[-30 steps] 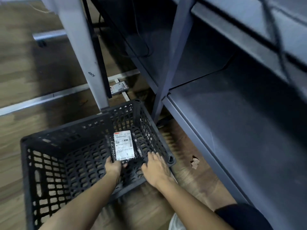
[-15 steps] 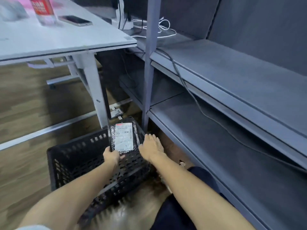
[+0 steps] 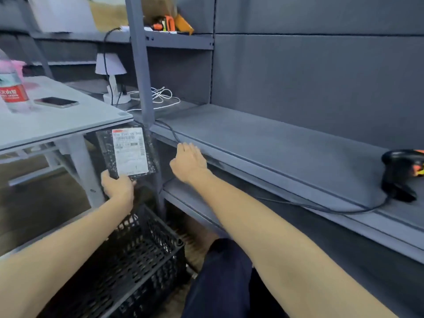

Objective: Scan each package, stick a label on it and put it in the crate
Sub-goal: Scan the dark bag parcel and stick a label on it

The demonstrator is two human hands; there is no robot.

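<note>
Left hand (image 3: 119, 188) gripping labelled package (image 3: 128, 152) above crate (image 3: 137, 260); right hand (image 3: 189, 162) open, fingers straight, at shelf edge (image 3: 263, 166).

Package (image 3: 129, 153): lower edge covered by the left hand (image 3: 118, 188); print on its white label (image 3: 131, 151) too blurred to read.
Crate (image 3: 128, 260): near part cut off by the bottom edge, left side behind the forearm.
Scanner (image 3: 400, 174): cropped at the right edge.
Water bottle (image 3: 11, 88): cut by the left edge, blurred.
Orange tools (image 3: 168, 22) on the upper shelf (image 3: 179, 39): too blurred to identify.
</note>
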